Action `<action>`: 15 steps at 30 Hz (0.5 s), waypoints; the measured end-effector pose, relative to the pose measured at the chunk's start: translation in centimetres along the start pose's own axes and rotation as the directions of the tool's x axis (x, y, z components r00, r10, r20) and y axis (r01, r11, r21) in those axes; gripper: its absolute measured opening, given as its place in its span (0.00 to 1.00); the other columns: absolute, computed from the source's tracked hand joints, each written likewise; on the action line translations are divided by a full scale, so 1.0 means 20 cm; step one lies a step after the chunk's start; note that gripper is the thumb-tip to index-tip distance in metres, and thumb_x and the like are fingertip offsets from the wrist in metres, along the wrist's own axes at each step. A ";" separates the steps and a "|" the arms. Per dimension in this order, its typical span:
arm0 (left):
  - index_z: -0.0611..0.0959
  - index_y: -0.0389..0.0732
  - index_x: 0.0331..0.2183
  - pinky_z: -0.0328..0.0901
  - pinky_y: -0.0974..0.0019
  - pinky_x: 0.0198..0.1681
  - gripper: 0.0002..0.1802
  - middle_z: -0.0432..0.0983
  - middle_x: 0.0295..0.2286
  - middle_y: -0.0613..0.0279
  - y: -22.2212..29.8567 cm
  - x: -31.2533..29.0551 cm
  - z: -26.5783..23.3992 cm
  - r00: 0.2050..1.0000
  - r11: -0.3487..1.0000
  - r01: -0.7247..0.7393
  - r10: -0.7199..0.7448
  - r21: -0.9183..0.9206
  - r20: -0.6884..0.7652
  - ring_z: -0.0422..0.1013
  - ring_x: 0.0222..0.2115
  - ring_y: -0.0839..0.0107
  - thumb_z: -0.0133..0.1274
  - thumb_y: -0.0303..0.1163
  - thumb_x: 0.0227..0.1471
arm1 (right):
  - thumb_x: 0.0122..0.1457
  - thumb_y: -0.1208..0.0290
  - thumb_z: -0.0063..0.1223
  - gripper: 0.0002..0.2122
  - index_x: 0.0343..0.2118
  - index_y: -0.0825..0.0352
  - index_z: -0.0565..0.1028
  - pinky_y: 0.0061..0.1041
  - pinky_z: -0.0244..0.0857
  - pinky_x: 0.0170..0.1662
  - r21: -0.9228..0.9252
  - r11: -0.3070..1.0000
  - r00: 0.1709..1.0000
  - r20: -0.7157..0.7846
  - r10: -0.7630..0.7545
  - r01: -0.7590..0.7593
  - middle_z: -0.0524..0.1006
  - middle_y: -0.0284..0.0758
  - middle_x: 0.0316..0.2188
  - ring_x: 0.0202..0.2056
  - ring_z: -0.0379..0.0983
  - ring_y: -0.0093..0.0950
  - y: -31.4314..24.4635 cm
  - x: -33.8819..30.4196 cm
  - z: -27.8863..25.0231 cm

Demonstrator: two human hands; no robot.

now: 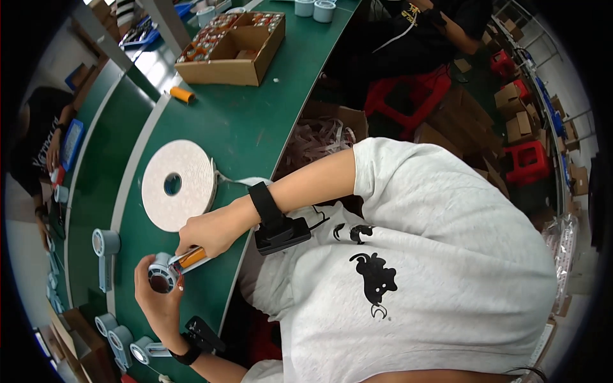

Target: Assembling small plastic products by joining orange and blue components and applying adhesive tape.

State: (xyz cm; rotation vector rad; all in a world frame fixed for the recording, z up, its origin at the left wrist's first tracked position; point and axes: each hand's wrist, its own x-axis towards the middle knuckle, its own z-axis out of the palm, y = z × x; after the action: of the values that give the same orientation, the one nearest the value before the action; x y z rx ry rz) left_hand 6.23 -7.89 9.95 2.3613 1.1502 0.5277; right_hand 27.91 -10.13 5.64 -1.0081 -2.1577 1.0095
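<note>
A pale blue-grey plastic fan-like device [166,273], with a slotted round head and slim handle bearing a glossy orange cylinder [191,257], sits between both hands over the smooth green desk [223,121]: left hand [155,308] cupping the head, right hand [212,230] pinching the handle. Nearby lies a matte white coiled roll [195,185].

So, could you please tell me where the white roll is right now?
In the head view, the white roll lies on the green table, left of centre, just above the right hand and below the open cardboard box.
</note>
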 end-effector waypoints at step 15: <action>0.70 0.28 0.43 0.63 0.54 0.41 0.38 0.70 0.38 0.46 -1.09 1.22 -0.19 0.893 0.802 0.443 -0.432 0.401 -0.122 0.68 0.34 0.53 0.60 0.46 0.34 | 0.47 0.74 0.49 0.10 0.31 0.74 0.74 0.31 0.68 0.35 -0.555 0.660 0.831 -0.517 0.204 -0.507 0.74 0.49 0.32 0.35 0.73 0.38 0.67 0.44 -0.79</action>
State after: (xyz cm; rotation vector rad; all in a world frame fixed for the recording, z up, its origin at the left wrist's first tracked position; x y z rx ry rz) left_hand 4.68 24.58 4.39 2.2968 1.9171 0.1512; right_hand 39.60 9.12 5.28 -1.8740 -1.9937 0.0551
